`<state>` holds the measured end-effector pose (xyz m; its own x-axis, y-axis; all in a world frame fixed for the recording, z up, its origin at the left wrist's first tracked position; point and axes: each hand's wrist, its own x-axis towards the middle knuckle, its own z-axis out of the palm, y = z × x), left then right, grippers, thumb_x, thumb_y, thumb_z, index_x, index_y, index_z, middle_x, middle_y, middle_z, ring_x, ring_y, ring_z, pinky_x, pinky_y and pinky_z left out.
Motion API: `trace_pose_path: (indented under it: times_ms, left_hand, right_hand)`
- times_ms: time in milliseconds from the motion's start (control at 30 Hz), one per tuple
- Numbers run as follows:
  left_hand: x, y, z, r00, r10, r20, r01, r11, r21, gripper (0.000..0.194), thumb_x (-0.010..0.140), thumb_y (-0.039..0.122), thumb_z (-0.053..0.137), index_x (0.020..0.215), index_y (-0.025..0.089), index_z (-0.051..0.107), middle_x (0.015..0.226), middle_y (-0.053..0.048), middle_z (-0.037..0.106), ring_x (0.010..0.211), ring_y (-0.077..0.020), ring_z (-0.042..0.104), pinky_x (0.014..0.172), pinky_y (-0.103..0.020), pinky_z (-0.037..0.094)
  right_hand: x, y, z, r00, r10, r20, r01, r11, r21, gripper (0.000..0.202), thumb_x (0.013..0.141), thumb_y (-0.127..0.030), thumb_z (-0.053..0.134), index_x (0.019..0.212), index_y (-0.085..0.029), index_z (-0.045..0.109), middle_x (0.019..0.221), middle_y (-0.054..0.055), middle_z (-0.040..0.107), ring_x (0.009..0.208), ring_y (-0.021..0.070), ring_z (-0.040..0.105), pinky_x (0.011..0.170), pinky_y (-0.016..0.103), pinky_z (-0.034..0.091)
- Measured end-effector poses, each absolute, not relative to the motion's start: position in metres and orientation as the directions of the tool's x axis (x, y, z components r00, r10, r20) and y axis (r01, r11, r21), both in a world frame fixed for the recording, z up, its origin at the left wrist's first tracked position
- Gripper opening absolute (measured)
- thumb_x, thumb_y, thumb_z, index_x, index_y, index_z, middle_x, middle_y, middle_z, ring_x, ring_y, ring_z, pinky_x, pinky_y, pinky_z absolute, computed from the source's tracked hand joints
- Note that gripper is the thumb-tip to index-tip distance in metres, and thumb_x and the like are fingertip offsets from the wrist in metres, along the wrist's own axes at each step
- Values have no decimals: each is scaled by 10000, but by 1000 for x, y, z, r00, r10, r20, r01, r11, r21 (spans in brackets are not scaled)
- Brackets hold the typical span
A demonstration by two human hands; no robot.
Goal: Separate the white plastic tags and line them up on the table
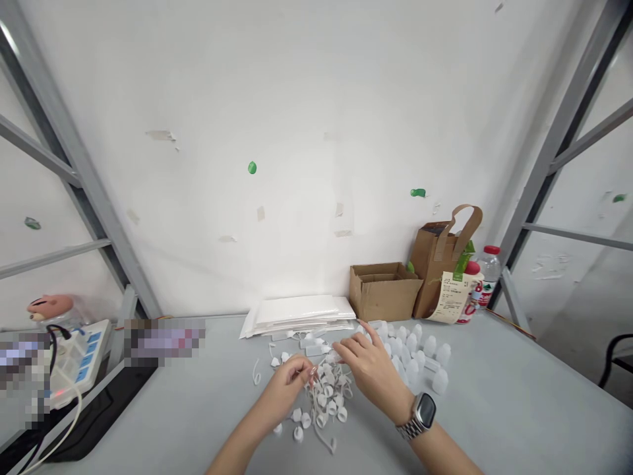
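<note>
My left hand [291, 381] is pinched at the near left of a pile of small white caps with cords [330, 396]. What sits between its thumb and finger is too small to make out. My right hand [370, 368], with a watch on the wrist, is bent over the far side of the pile. Its fingers curl at a small translucent piece [334, 357], partly covered by the fingertips, while one finger points up and away. Right of this hand stand several frosted, translucent round-topped containers [411, 343]. A few loose caps [298, 434] lie nearer to me.
White flat envelopes [297, 311] are stacked against the wall. An open cardboard box [386, 300], a brown paper bag [429, 264] and a red-capped bottle [489, 267] stand at the back right. A power strip [82, 363] and black mat [106, 412] lie left.
</note>
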<state>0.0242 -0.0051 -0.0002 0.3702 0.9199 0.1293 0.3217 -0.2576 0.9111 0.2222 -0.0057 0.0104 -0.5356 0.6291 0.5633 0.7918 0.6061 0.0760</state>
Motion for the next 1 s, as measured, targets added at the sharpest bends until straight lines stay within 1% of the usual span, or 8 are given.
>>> trace_pose_path:
  times_ms: [200,300,367,500,567,700,900,1000]
  left_hand:
    - [21,-6,1,378,917,129,427,-296,854,310,812,352,394,577,190,516,747,-24,553,748,-164,531,746,-271,428]
    - [17,-3,-5,312,936,164,558,-320,765,302,821,334,392,609,193,556,782,-34,569,778,-179,542,751,-297,436]
    - [15,1,-13,254,936,245,674,-352,650,289,833,355,394,696,203,599,833,-43,581,833,-201,541,785,-342,431]
    - [16,13,-28,249,894,372,801,-406,440,350,859,414,368,1080,225,563,1094,-74,575,1045,-232,499,902,-410,388]
    - [18,19,-32,320,879,354,813,-447,374,409,867,430,353,1218,253,468,1259,-64,509,1182,-233,418,960,-419,351]
    - [20,27,-37,448,866,223,806,-499,320,398,882,398,343,1249,283,446,1356,-32,442,1282,-227,318,988,-426,332]
    - [14,31,-39,414,875,252,790,-482,378,324,872,350,384,1136,276,555,1281,-30,527,1205,-216,426,988,-419,333]
    - [13,32,-39,389,871,301,776,-486,402,261,852,362,420,971,274,635,1214,-31,574,1141,-215,477,959,-403,358]
  right_hand:
    - [246,6,14,-429,657,620,864,499,68,280,852,-53,344,936,-204,564,823,38,625,794,195,531,985,506,243]
    - [268,17,13,-197,645,738,909,403,-109,170,874,-215,420,956,-193,568,881,65,612,858,215,531,925,478,321]
    - [275,22,10,-65,645,762,891,381,-247,210,856,-337,463,954,-193,579,949,91,582,910,236,520,840,430,393]
    - [272,25,3,44,730,682,800,384,-462,289,845,-422,450,946,-187,586,880,89,587,851,232,541,752,387,439]
    - [267,24,1,49,780,623,744,388,-544,288,852,-410,436,984,-190,567,889,86,607,847,231,555,747,385,447]
    - [260,20,1,38,862,505,663,356,-658,258,850,-386,431,1009,-207,527,914,72,637,866,223,583,745,364,460]
    - [255,21,-3,21,843,537,747,344,-569,232,830,-398,463,835,-188,561,816,63,611,799,213,572,743,361,431]
    - [255,24,-10,-5,836,549,804,330,-495,229,848,-376,443,874,-184,566,814,64,616,786,217,566,744,377,400]
